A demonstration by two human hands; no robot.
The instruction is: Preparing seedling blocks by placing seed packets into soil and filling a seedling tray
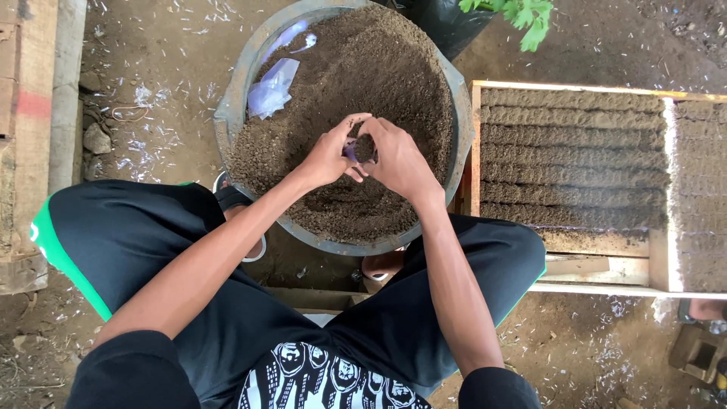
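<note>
A round grey basin (241,76) full of brown soil (363,68) stands on the ground in front of me. My left hand (330,154) and my right hand (399,160) meet over the soil, fingers curled around a small clear plastic bag (360,149) that is packed with soil. Both hands grip it, thumbs and fingertips at its mouth. Most of the bag is hidden by my fingers.
Loose clear plastic bags (271,87) lie on the soil at the basin's left. To the right a wooden frame (475,144) holds rows of soil-filled bags (572,155). Planks (26,136) stand at left. A green plant (526,17) shows at the top.
</note>
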